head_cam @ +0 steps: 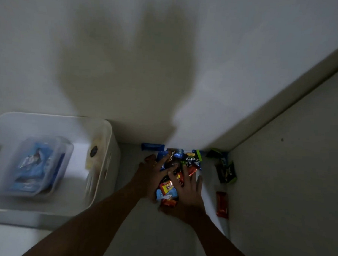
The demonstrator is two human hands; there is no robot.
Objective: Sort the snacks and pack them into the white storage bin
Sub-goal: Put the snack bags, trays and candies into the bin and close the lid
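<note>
A heap of small snack packets (178, 173) in blue, black, red and orange wrappers lies on the white surface against the wall. My left hand (150, 177) presses on the heap's left side, and my right hand (189, 188) on its right side, fingers spread over the packets. Both hands cup the pile between them. The white storage bin (106, 163) stands to the left, blurred. Inside it lies a clear container with blue packets (36, 164).
A blue packet (152, 146) lies by the wall behind the heap. Dark green packets (225, 171) and a red bar (222, 204) lie to the right, near the corner of a side wall. The scene is dim and shadowed.
</note>
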